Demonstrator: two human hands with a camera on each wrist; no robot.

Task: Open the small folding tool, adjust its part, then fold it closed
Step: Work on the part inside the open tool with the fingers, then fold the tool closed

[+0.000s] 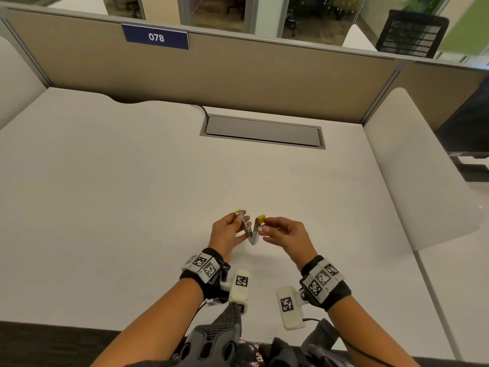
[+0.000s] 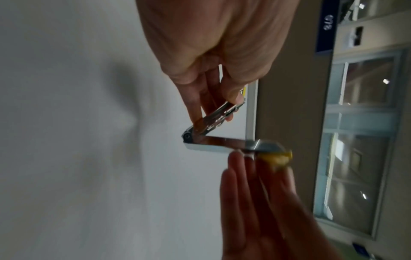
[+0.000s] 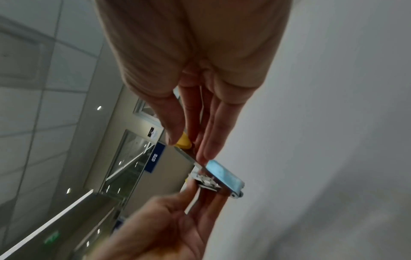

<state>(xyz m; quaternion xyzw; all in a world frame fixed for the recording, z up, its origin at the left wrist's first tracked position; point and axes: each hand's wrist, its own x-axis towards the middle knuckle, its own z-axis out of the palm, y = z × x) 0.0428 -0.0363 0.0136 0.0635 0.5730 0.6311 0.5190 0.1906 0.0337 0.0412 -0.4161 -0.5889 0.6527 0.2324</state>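
A small silver folding tool [image 1: 251, 229] with yellow tips is held above the white desk, its two metal arms spread in a V joined at a hinge [image 2: 188, 136]. My left hand [image 1: 229, 231] pinches one arm [image 2: 219, 114] between thumb and fingers. My right hand [image 1: 280, 230] pinches the other arm [image 3: 222, 173] near its yellow end [image 3: 184, 140]. In the left wrist view the right hand's fingers [image 2: 244, 184] are blurred.
The white desk [image 1: 132, 207] spreads all around the hands. A grey cable hatch [image 1: 263, 131] lies at the back centre. A beige partition [image 1: 238, 75] with a blue 078 sign [image 1: 156, 37] closes the far side. White side panels [image 1: 412, 165] flank the desk.
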